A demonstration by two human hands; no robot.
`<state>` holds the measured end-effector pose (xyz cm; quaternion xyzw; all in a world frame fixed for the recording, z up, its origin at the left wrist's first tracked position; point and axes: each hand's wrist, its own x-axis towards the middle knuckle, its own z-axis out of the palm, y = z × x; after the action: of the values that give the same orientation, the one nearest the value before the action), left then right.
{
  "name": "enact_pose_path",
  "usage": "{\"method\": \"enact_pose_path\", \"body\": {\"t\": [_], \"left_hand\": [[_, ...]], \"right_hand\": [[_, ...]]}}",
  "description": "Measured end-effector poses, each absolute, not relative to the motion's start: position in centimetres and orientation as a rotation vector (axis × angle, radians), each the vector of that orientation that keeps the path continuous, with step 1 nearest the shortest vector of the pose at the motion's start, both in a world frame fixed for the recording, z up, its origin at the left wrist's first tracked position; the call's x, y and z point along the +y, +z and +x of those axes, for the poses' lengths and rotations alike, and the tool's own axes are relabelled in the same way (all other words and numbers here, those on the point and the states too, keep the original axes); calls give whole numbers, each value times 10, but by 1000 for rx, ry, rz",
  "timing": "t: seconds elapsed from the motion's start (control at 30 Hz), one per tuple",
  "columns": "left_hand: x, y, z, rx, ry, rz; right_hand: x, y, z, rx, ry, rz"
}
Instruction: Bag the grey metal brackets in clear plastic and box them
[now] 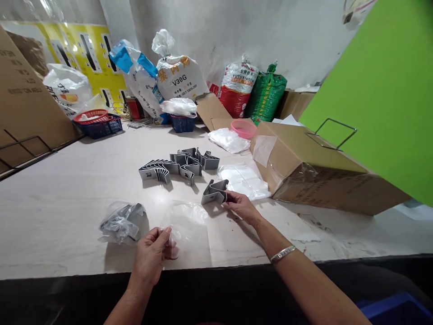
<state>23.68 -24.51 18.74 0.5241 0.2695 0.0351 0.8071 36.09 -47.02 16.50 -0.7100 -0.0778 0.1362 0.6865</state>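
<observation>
Atop a pale worktable [61, 212], toward its front edge: one folded sheet-metal bracket [214, 192], its end against the right hand [241, 208], grip unclear. Left hand [149, 255] closed, pinching a clear plastic bag [186, 221]. Beyond, more brackets [179, 164] in a loose row; a bagged bundle of brackets [123, 223] just left of the bag; a cardboard carton [314, 167] at right.

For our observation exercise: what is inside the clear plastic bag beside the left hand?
The clear plastic bag holds folded grey metal clips, seen through the film. Creases and the upper pieces hide those beneath, so their number cannot be seen.
</observation>
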Motion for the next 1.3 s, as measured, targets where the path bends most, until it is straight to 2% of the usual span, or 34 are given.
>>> {"method": "enact_pose_path", "body": {"t": [0.17, 0.3, 0.73, 0.83, 0.97, 1.07, 1.17, 1.3], "left_hand": [[-248, 189, 238, 588, 95, 1131], [-248, 188, 238, 585, 79, 1138], [-252, 198, 242, 596, 51, 1171], [-256, 203, 241, 540, 10, 1193], [-263, 207, 242, 507, -9, 1214], [-269, 211, 242, 471, 28, 1238], [-276, 217, 237, 433, 62, 1286], [-280, 221, 230, 393, 2, 1259]], "right_hand": [[-471, 167, 363, -64, 84, -1309], [-482, 177, 358, -37, 45, -1075], [-486, 178, 310, 104, 100, -1053], [-483, 181, 296, -91, 114, -1209], [-474, 203, 272, -690, 199, -1409], [-462, 224, 257, -1078, 112, -1542], [-452, 238, 250, -1258, -31, -1609], [-447, 241, 249, -1374, -49, -1631]]}}
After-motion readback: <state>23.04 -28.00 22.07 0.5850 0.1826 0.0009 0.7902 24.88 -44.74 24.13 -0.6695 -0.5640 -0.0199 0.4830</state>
